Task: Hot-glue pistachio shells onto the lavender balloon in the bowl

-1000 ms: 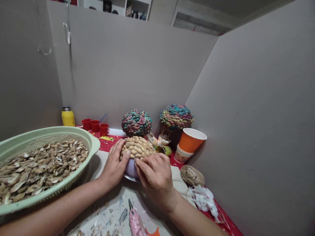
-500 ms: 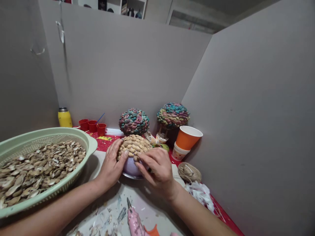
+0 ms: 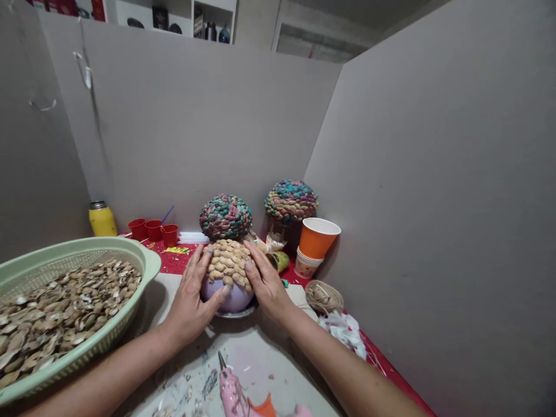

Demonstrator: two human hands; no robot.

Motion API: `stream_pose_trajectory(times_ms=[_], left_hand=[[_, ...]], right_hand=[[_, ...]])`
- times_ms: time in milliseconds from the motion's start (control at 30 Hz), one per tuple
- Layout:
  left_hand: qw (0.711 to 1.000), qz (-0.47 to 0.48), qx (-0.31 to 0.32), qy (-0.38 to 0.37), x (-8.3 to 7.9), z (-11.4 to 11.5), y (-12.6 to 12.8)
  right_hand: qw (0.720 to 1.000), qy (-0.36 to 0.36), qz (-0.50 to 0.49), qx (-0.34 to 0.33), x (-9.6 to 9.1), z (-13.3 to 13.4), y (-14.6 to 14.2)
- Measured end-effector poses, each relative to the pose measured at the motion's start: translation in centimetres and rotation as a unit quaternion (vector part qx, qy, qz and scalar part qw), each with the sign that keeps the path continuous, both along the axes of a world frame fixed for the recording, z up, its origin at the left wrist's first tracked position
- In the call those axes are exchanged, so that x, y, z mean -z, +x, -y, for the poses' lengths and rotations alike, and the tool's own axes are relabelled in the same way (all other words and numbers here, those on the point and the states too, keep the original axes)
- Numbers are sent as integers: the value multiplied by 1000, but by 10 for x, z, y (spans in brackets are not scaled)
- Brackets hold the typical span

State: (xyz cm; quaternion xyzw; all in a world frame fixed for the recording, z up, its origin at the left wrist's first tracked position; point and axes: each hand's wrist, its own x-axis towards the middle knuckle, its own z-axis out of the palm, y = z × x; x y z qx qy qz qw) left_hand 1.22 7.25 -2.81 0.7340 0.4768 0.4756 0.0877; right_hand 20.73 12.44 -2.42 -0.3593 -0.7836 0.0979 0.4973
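1. No words or numbers can be read anywhere here.
2. A yellow sticker on the red cloth has dark marks. They are too small to read.
3. The white cup under the orange cup has orange print on it. It is too blurry to read.
4. A box on the high shelf has a pale label, too tiny to read.

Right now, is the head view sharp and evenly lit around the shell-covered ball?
Head view: even light, no glare; shell-covered ball, left hand and right hand sharp; wide-angle lens stretches the green basket and forearms at the edges.
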Motion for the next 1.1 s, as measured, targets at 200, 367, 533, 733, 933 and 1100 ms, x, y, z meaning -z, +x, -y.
stream_pose_trajectory(times_ms=[200,367,533,733,933,1100], left_hand=[[1000,-17,14,15,2,-3,-4],[999,-28,5,25,4,-6,-4],[999,-15,0,35,4,-7,-2],[1000,-2,-3,29,2,-6,0],[1000,0,-1,28,3,-7,-2],[999,-23,14,27,2,-5,-4]], right_hand=[[1000,-14,-7,-18,-4,1,1],[1000,-12,-13,-24,-7,0,1],[999,-12,-18,-28,-6,0,1],[999,-16,-19,-31,-7,0,1],[999,-11,-19,-28,-8,0,1],[999,-1,-16,-29,-9,1,1]])
